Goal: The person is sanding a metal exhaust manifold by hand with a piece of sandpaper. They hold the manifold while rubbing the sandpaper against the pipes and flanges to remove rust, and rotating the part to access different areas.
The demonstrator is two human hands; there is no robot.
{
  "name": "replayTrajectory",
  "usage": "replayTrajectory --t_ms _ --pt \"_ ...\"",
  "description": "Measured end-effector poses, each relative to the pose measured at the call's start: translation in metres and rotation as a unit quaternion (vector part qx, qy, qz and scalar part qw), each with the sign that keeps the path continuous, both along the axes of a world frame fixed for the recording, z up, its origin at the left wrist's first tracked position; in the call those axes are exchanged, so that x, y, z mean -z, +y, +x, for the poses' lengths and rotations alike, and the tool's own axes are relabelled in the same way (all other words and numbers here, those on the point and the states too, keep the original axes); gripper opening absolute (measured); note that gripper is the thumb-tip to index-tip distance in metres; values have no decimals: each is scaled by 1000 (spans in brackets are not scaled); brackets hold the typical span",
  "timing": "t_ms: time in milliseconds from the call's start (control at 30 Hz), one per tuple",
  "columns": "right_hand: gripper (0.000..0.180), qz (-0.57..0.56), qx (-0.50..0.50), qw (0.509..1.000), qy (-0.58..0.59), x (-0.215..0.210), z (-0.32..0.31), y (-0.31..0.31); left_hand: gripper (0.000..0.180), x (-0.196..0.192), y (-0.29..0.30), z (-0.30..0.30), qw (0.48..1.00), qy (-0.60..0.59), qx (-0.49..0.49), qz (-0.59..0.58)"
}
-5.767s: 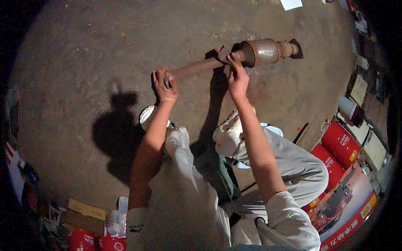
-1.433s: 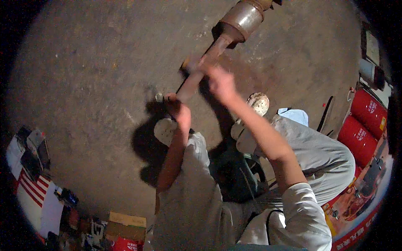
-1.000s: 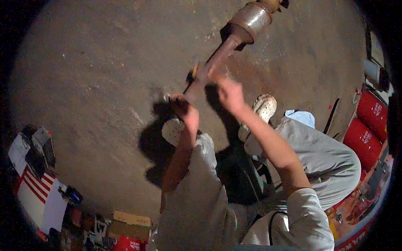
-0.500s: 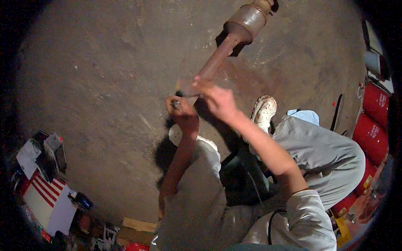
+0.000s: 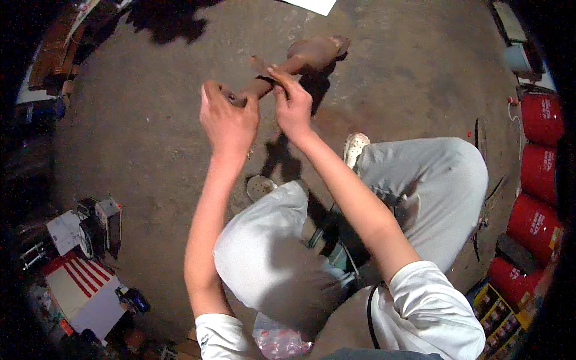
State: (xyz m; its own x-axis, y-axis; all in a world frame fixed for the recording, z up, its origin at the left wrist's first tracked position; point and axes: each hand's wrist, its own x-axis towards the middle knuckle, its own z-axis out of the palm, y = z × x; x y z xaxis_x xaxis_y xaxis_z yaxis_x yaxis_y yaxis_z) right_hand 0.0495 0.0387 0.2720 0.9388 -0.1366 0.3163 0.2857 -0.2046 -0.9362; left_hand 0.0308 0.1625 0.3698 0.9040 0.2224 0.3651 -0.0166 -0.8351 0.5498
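A rusty brown exhaust pipe (image 5: 259,87) with a swollen canister (image 5: 314,51) at its far end slants away from me, held up off the floor with its shadow below. My left hand (image 5: 228,120) is closed around the near end, where a dark opening shows between thumb and fingers. Just to the right, my right hand (image 5: 294,105) is at the pipe with its fingers bent together. A thin, flat brown piece (image 5: 259,65) sticks out by its fingertips; blur hides what it is. My white shoes (image 5: 356,145) are on the floor beneath.
Several red drums (image 5: 536,162) line the right side. Papers, boxes and a red-and-white striped sheet (image 5: 81,276) are at the lower left. A wooden piece of furniture (image 5: 57,54) stands at the upper left, and a white sheet (image 5: 315,5) lies at the far edge.
The view has shifted, bringing in the upper-left furniture. The pipe now appears raised from the floor, with its shadow apart from it. Both hands are farther forward, the left now around the pipe's near end.
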Motion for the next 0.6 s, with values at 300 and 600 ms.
replayTrajectory --t_ms 300,600 --pt "36 2 -61 996 -57 -130 -40 -57 38 -121 -64 -17 985 -6 84 149" --pt "26 -252 -173 951 -54 -150 -32 -147 46 -152 -81 -27 937 -58 253 236"
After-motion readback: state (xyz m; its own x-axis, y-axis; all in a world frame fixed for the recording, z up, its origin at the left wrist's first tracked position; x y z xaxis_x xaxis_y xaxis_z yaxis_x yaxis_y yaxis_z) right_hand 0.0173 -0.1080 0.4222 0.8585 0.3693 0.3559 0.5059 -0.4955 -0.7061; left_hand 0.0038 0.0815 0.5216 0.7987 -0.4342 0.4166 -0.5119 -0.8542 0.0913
